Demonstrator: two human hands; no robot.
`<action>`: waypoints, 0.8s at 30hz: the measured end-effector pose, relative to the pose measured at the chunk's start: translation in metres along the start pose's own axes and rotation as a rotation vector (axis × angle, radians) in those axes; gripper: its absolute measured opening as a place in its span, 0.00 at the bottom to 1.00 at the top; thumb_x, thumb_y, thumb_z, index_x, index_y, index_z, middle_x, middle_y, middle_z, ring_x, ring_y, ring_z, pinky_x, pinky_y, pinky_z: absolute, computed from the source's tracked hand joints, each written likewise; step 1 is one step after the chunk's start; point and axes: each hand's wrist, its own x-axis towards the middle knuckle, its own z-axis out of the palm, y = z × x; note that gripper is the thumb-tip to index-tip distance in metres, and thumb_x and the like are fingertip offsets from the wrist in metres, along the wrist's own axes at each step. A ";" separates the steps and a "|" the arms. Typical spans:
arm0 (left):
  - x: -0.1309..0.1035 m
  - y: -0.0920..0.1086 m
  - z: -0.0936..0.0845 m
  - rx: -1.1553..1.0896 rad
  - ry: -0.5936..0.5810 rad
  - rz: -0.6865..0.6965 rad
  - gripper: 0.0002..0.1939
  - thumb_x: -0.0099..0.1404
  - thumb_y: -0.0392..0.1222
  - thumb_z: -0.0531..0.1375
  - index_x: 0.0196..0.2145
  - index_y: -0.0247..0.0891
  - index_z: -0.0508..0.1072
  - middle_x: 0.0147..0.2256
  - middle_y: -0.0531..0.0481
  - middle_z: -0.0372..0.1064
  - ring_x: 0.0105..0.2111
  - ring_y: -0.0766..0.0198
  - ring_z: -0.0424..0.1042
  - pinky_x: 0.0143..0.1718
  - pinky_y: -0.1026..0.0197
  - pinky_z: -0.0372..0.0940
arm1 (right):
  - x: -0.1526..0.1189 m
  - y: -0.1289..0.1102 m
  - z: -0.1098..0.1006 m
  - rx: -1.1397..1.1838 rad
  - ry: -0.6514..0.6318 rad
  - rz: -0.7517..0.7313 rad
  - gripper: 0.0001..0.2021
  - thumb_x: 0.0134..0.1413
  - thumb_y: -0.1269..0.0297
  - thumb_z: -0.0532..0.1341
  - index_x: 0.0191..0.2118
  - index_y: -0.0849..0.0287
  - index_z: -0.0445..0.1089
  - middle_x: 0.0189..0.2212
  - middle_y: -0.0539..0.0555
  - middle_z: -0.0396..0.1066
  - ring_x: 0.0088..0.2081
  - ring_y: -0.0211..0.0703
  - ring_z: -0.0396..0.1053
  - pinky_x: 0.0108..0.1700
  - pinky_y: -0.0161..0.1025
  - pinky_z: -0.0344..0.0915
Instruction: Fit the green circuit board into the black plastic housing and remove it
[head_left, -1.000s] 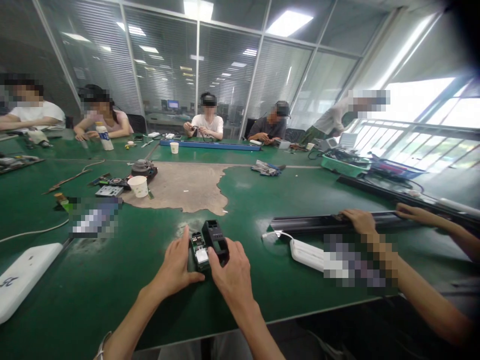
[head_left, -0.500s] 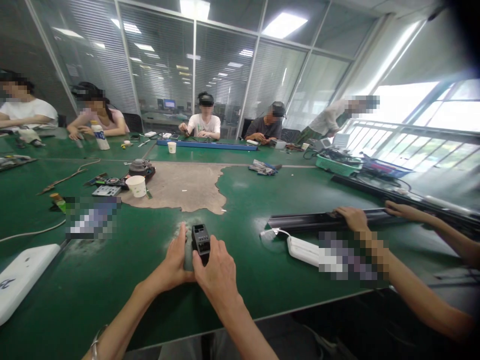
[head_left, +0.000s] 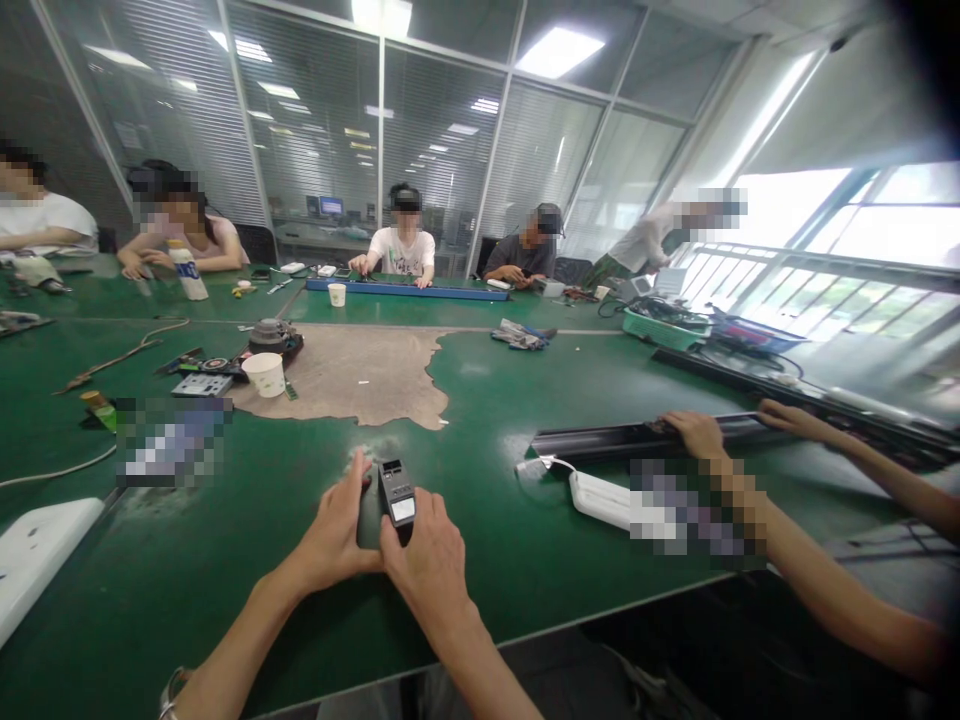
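The circuit board (head_left: 403, 510), bare beside the black plastic housing (head_left: 394, 481) a second before, now showed only as white through its window, so the two seemed nested. My right hand (head_left: 429, 550) gripped the housing near the green table's (head_left: 495, 400) front edge; my left hand (head_left: 330, 527), fingers spread, held nothing just beside it.

There are the wearer's two hands (head_left: 429, 548), one black housing (head_left: 395, 484) and one green basket (head_left: 654, 330).
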 end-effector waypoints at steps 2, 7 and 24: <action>-0.001 0.002 0.002 0.042 0.012 0.027 0.65 0.48 0.56 0.66 0.65 0.41 0.22 0.64 0.35 0.43 0.61 0.43 0.50 0.58 0.40 0.47 | 0.000 -0.002 -0.004 0.037 0.024 -0.010 0.14 0.54 0.58 0.57 0.45 0.58 0.62 0.37 0.54 0.64 0.36 0.44 0.68 0.36 0.37 0.62; -0.002 0.003 0.004 0.149 0.023 0.038 0.65 0.48 0.63 0.64 0.65 0.40 0.23 0.64 0.34 0.41 0.61 0.42 0.48 0.58 0.41 0.47 | 0.005 -0.007 -0.029 0.111 0.099 -0.035 0.17 0.56 0.58 0.56 0.49 0.59 0.62 0.39 0.56 0.65 0.39 0.44 0.67 0.39 0.37 0.63; 0.004 0.004 0.017 0.293 0.045 -0.053 0.59 0.41 0.71 0.62 0.62 0.36 0.49 0.61 0.34 0.50 0.60 0.41 0.50 0.59 0.42 0.46 | 0.001 0.056 -0.015 -0.153 0.088 0.101 0.16 0.59 0.58 0.54 0.49 0.59 0.61 0.39 0.55 0.62 0.36 0.44 0.68 0.34 0.37 0.61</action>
